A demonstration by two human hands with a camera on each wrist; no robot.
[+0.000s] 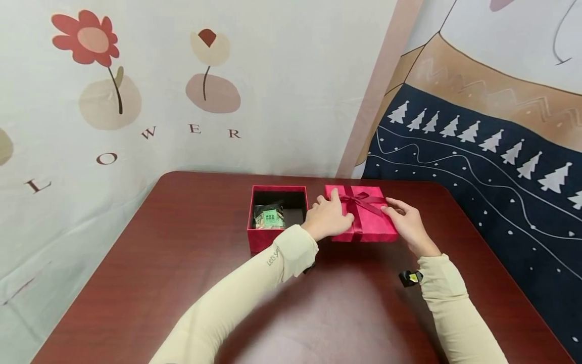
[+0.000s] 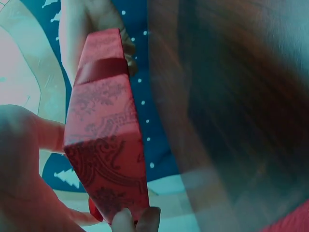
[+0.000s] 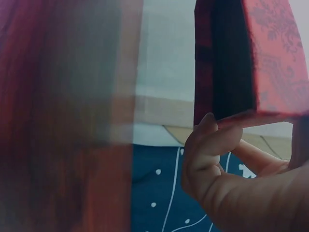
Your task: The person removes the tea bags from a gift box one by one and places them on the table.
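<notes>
A red gift-box lid (image 1: pixel 374 222) with a dark red ribbon and bow is held up between both hands, clear of the tabletop in the wrist views. My left hand (image 1: pixel 328 217) grips its left side, fingertips on the lid's patterned side wall (image 2: pixel 113 164) in the left wrist view. At the opposite side my right hand (image 1: pixel 406 225) pinches the edge, with fingers (image 3: pixel 207 137) curled under the rim; the lid's dark hollow underside (image 3: pixel 234 63) shows there. Left of the lid stands the uncovered red box (image 1: pixel 261 241), dark inside. In it lies a clear packet with a green label (image 1: pixel 270 218).
The brown wooden table (image 1: pixel 191 242) ends just behind the box and lid. A pale flower-printed cloth (image 1: pixel 291 76) hangs behind it, and a dark blue tree-patterned cloth (image 1: pixel 500 187) hangs along the right. A small black device (image 1: pixel 409 278) sits at the right wrist.
</notes>
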